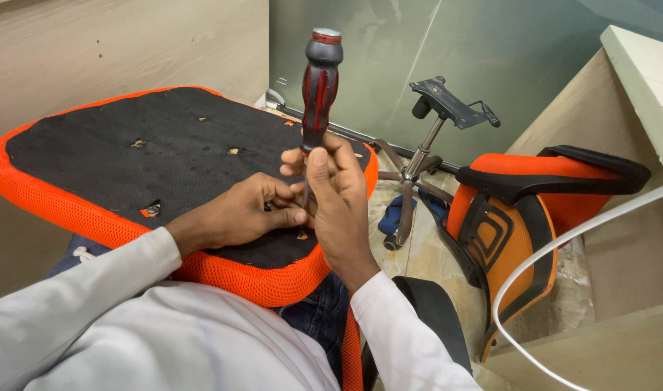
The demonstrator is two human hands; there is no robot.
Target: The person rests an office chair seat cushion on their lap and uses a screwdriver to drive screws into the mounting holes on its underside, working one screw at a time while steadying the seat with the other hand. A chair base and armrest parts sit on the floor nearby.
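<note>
The upturned seat cushion (128, 166) lies across the person's lap, its black felt underside up and its orange mesh border showing all round. The right hand (339, 195) is closed around the lower part of a screwdriver (318, 87), which stands upright with its red-and-black handle and grey cap above the fingers. The left hand (248, 213) rests on the felt just beside the shaft, fingertips pinched together at the tip; it seems to steady a small screw there, though the fingers hide it and I cannot tell for certain.

As for progress, the work looks to be at an early or middle stage. Several mounting holes (152, 210) in the felt stand bare, with orange fabric or a bit of metal showing through and no hardware fitted over them. The chair base (418, 163), a star of legs with a gas column and a dark tilt plate on top, stands apart on the floor near the glass wall, not joined to the seat. The orange backrest (523, 217) with its black frame lies on its side to the right, also separate. So seat, base and backrest are three loose pieces, and only the one point under the screwdriver is being worked.

A white cable (563, 242) curves across the right of the view.
</note>
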